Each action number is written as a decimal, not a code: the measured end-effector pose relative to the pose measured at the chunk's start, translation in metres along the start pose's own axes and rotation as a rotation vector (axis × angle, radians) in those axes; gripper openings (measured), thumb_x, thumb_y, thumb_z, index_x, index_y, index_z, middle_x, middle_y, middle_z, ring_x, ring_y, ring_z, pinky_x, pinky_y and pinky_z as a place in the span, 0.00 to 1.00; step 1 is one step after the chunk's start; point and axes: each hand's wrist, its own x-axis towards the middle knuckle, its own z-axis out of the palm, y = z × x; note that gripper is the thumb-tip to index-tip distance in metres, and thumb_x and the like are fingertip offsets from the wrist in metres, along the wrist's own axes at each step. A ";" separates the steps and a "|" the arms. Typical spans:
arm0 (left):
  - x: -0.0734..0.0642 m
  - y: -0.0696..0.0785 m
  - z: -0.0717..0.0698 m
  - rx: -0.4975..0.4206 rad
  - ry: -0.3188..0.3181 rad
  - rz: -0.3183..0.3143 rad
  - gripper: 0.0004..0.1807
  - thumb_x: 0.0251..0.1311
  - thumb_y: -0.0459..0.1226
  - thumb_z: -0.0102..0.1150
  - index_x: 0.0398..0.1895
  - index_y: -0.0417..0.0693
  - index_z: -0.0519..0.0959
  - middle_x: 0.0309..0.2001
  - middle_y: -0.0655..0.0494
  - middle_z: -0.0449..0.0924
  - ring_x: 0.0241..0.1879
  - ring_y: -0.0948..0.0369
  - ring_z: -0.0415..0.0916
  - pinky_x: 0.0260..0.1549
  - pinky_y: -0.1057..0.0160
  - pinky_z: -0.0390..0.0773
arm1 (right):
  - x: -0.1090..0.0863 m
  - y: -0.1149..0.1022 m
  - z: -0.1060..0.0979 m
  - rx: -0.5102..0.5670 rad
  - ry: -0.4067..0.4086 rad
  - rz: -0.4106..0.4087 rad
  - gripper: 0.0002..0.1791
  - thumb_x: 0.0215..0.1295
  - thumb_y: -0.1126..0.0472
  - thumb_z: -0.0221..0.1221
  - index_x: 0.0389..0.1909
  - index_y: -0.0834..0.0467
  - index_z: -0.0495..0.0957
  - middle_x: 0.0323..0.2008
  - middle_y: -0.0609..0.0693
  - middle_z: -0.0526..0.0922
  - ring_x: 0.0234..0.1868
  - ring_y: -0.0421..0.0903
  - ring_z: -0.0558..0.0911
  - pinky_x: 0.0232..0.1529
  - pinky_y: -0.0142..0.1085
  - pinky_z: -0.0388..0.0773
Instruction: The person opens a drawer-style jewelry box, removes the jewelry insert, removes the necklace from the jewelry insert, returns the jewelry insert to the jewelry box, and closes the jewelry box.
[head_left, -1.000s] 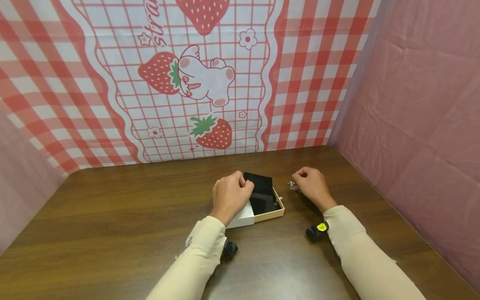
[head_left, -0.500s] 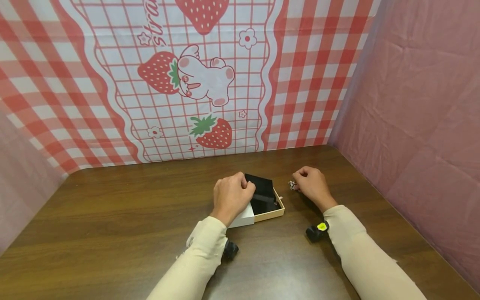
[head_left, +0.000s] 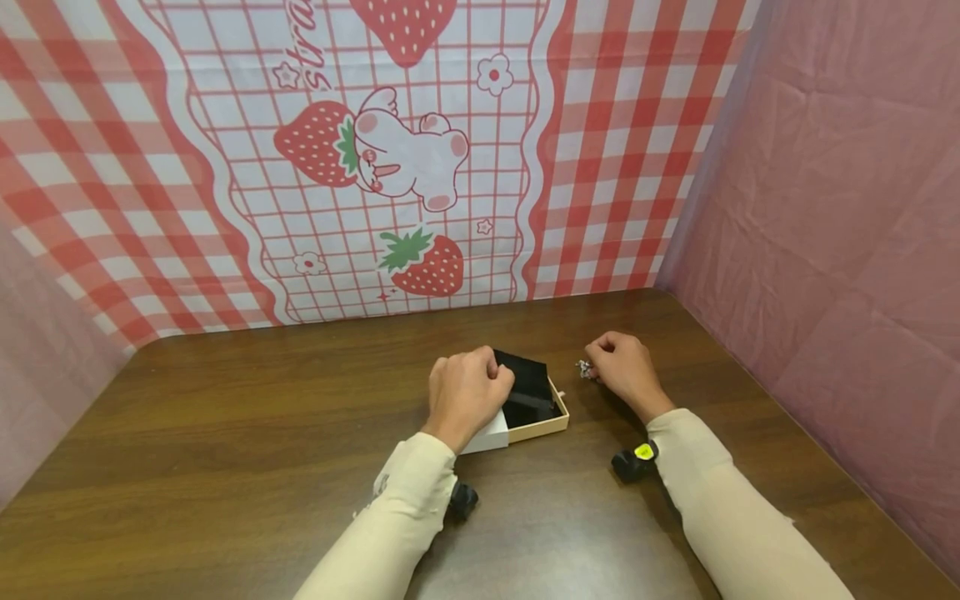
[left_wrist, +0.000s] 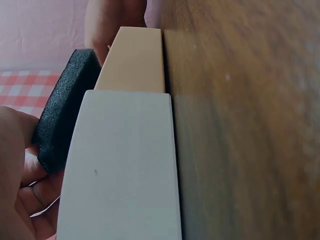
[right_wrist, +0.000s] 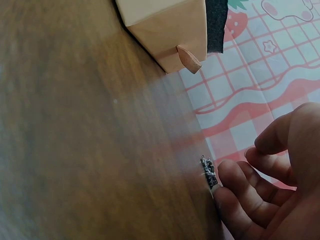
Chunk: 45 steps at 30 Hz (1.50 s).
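My left hand (head_left: 467, 388) pinches a black foam pad (head_left: 522, 379) at its near left edge. The pad tilts over a shallow tan drawer (head_left: 537, 430), pulled partly out of its white sleeve (head_left: 487, 437). Black lining shows beneath the pad. In the left wrist view, the foam pad (left_wrist: 70, 105) appears as a thick slab leaning against the drawer's far side. To the right, my right hand (head_left: 622, 367) has its fingers curled close over the table. A small silver jewellery piece (right_wrist: 209, 172) sticks out at its fingertips, one end hidden behind a finger.
The brown wooden table (head_left: 225, 450) carries the box near its middle. A small fabric pull tab (right_wrist: 190, 59) sticks out from the drawer's end. Behind stands a checkered strawberry cloth (head_left: 337, 250), with a pink cloth (head_left: 832, 250) along the right.
My left hand has shifted slightly right with the foam pad, which now sits lower and further over the drawer. The right hand and silver piece have stayed in place.
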 end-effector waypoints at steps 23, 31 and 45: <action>0.001 0.004 0.000 0.080 -0.012 0.012 0.17 0.50 0.40 0.57 0.09 0.57 0.64 0.08 0.65 0.59 0.12 0.65 0.59 0.27 0.59 0.66 | 0.000 -0.001 -0.001 0.017 -0.015 0.021 0.12 0.69 0.61 0.54 0.40 0.66 0.79 0.30 0.56 0.83 0.27 0.43 0.82 0.28 0.32 0.78; 0.001 0.004 0.000 0.087 0.036 0.053 0.19 0.48 0.39 0.57 0.07 0.56 0.61 0.08 0.66 0.53 0.11 0.65 0.53 0.20 0.61 0.59 | 0.000 -0.001 -0.001 -0.001 -0.020 0.021 0.11 0.68 0.61 0.53 0.40 0.66 0.79 0.28 0.55 0.84 0.26 0.44 0.82 0.28 0.32 0.78; 0.001 0.008 -0.002 0.136 0.026 0.055 0.18 0.46 0.39 0.58 0.07 0.55 0.61 0.08 0.66 0.54 0.12 0.63 0.58 0.21 0.58 0.65 | 0.000 0.000 -0.001 -0.057 -0.037 -0.008 0.12 0.68 0.60 0.53 0.38 0.64 0.80 0.24 0.52 0.84 0.25 0.42 0.80 0.29 0.35 0.74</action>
